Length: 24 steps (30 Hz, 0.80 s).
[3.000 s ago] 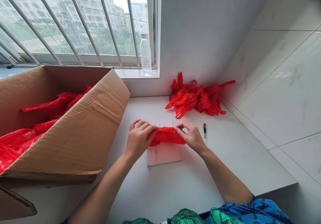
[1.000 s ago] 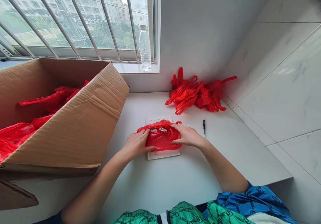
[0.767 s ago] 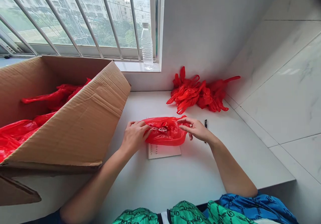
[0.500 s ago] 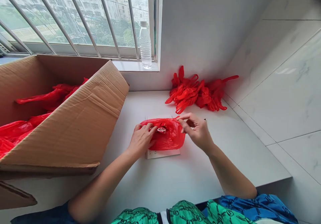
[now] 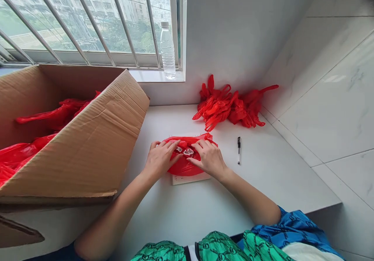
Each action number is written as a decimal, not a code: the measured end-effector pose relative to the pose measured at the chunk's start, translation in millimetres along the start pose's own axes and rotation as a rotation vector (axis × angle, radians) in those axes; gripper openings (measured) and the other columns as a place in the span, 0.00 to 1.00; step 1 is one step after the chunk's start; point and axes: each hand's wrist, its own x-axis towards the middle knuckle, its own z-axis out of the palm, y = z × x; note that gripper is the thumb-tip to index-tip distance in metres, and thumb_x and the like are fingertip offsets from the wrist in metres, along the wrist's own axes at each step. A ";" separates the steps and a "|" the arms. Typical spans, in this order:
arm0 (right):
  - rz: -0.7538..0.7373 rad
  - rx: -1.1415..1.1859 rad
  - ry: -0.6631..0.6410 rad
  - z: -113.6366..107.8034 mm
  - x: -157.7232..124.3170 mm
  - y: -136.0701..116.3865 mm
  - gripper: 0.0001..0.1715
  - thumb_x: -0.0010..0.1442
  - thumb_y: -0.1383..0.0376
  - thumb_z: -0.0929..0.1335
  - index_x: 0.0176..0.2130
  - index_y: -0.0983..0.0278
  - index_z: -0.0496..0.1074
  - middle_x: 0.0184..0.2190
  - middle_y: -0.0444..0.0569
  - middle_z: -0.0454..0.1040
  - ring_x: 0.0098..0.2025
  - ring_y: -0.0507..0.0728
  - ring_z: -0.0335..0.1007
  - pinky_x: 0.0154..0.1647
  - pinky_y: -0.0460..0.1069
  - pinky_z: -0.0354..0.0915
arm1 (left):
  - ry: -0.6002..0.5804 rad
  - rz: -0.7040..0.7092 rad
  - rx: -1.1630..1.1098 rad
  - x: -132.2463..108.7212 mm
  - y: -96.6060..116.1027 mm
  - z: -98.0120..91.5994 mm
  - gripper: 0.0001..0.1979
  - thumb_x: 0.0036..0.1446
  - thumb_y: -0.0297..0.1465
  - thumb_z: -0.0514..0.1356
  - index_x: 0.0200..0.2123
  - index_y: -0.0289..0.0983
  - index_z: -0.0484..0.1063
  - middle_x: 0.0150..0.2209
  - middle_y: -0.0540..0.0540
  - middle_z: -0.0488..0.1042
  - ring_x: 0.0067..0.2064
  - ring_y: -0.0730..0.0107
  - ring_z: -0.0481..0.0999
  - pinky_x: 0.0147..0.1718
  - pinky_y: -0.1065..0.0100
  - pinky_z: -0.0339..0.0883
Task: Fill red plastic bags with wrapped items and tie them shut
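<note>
A red plastic bag [image 5: 187, 169] lies spread on a white notebook [image 5: 191, 180] on the table, its mouth facing up. Small red wrapped packets [image 5: 188, 151] with white labels and dark characters show inside; their exact kind is too small to tell. My left hand [image 5: 160, 157] grips the bag's left side, fingers bent over the edge and thumb pointing inward. On the opposite side my right hand [image 5: 209, 156] holds the bag, its thumb and fingers around the packets' right end. The fingertips of both hands are partly hidden by the plastic.
A large cardboard box [image 5: 96, 144] with red bags inside stands at the left. Against the back wall lies a heap of red plastic bags [image 5: 224, 107]. A black-capped pen [image 5: 239, 150] rests right of my right hand. A water bottle [image 5: 167, 52] stands on the windowsill.
My right hand has moved left and down from the bag's upper right edge onto its right side, uncovering the pen. More of the labelled packets show now. My left hand stays at the left side.
</note>
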 end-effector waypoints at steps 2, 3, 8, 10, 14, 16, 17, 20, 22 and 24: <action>-0.045 -0.012 0.030 3.0 2.1 -0.3 0.24 0.65 0.49 0.66 0.52 0.62 0.73 0.47 0.54 0.75 0.49 0.63 0.67 0.49 0.56 0.61 | 0.038 0.001 -0.003 2.7 -1.9 4.4 0.17 0.70 0.38 0.48 0.55 0.45 0.71 0.51 0.45 0.78 0.50 0.57 0.76 0.54 0.53 0.54; -0.065 -0.016 0.029 5.6 3.1 0.3 0.24 0.65 0.49 0.67 0.51 0.62 0.74 0.46 0.54 0.75 0.49 0.63 0.66 0.50 0.56 0.61 | 0.038 -0.002 -0.004 3.5 -3.6 7.8 0.16 0.70 0.36 0.48 0.54 0.45 0.72 0.50 0.46 0.78 0.48 0.58 0.77 0.54 0.54 0.55; -0.045 0.088 0.021 14.4 4.1 8.8 0.17 0.66 0.57 0.66 0.51 0.59 0.76 0.44 0.49 0.77 0.47 0.60 0.68 0.47 0.53 0.62 | 0.006 -0.070 -0.016 1.5 -13.9 24.9 0.17 0.67 0.37 0.52 0.55 0.43 0.72 0.51 0.43 0.75 0.42 0.61 0.78 0.51 0.56 0.59; 0.027 0.198 0.082 10.4 3.6 13.3 0.16 0.69 0.60 0.62 0.47 0.58 0.77 0.44 0.47 0.77 0.47 0.58 0.68 0.44 0.51 0.63 | 0.014 -0.072 -0.028 -0.4 -15.9 25.7 0.17 0.66 0.38 0.53 0.56 0.43 0.71 0.51 0.42 0.74 0.42 0.60 0.77 0.51 0.55 0.59; 0.131 0.507 0.271 -5.0 3.1 21.0 0.19 0.71 0.59 0.59 0.39 0.60 0.76 0.41 0.47 0.77 0.44 0.56 0.69 0.45 0.49 0.65 | 0.124 -0.058 -0.087 -1.4 -10.5 14.0 0.16 0.67 0.37 0.53 0.53 0.42 0.73 0.51 0.43 0.74 0.47 0.60 0.76 0.55 0.54 0.57; 0.150 0.692 0.309 -9.6 3.1 22.5 0.21 0.70 0.57 0.59 0.32 0.61 0.73 0.33 0.46 0.73 0.36 0.55 0.68 0.40 0.49 0.65 | 0.185 -0.066 -0.184 0.2 -2.8 4.6 0.15 0.68 0.38 0.52 0.51 0.43 0.74 0.50 0.44 0.75 0.48 0.61 0.75 0.56 0.55 0.57; 0.153 0.775 0.312 -10.4 3.1 22.3 0.22 0.70 0.55 0.60 0.30 0.61 0.71 0.30 0.45 0.71 0.33 0.54 0.66 0.38 0.48 0.64 | 0.198 -0.068 -0.259 1.4 2.0 0.1 0.15 0.69 0.39 0.51 0.50 0.43 0.74 0.50 0.45 0.76 0.48 0.62 0.75 0.55 0.56 0.58; 0.133 0.948 0.282 -8.3 3.3 18.9 0.22 0.68 0.52 0.62 0.28 0.61 0.69 0.27 0.44 0.67 0.31 0.54 0.63 0.36 0.48 0.64 | 0.139 -0.050 -0.569 5.7 16.6 -9.9 0.16 0.69 0.42 0.51 0.46 0.41 0.75 0.46 0.45 0.78 0.45 0.64 0.76 0.47 0.62 0.65; 0.116 1.004 0.259 -6.1 3.2 15.8 0.22 0.67 0.51 0.63 0.28 0.61 0.70 0.27 0.44 0.67 0.31 0.54 0.63 0.36 0.48 0.64 | 0.076 -0.040 -0.767 8.1 23.7 -12.7 0.18 0.68 0.43 0.52 0.42 0.39 0.76 0.41 0.44 0.79 0.40 0.66 0.76 0.39 0.66 0.68; 0.114 1.044 0.240 -5.1 2.8 13.6 0.22 0.67 0.51 0.64 0.28 0.62 0.71 0.27 0.44 0.67 0.31 0.53 0.64 0.36 0.48 0.64 | 0.043 -0.051 -0.892 9.2 27.0 -13.2 0.18 0.67 0.43 0.53 0.37 0.37 0.75 0.37 0.45 0.78 0.36 0.67 0.75 0.35 0.67 0.68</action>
